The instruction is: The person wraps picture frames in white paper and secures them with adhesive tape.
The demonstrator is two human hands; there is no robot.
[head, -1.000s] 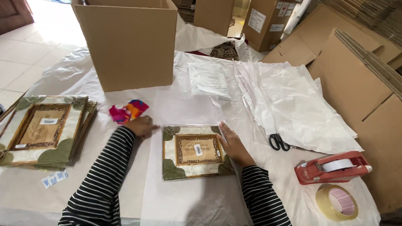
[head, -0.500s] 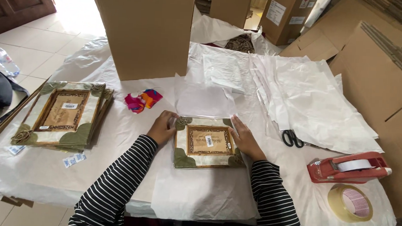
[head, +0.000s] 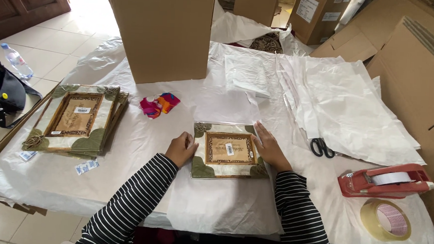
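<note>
A small decorated picture frame point(head: 229, 150) in clear wrap lies flat on a sheet of white paper point(head: 213, 205) in front of me. My left hand point(head: 180, 147) rests against the frame's left edge with fingers curled. My right hand point(head: 269, 148) presses on its right edge, fingers laid along the side. Both arms wear black-and-white striped sleeves.
A stack of larger matching frames point(head: 75, 118) sits at the left. A big open cardboard box point(head: 162, 32) stands at the back. A bright cloth scrap point(head: 158, 105), scissors point(head: 321, 147), a red tape dispenser point(head: 385, 179), a tape roll point(head: 386, 220) and piled white paper sheets point(head: 345, 98) surround me.
My left hand moved from the table beside the cloth scrap onto the frame's left edge. The view shifted, so the frame sits more central.
</note>
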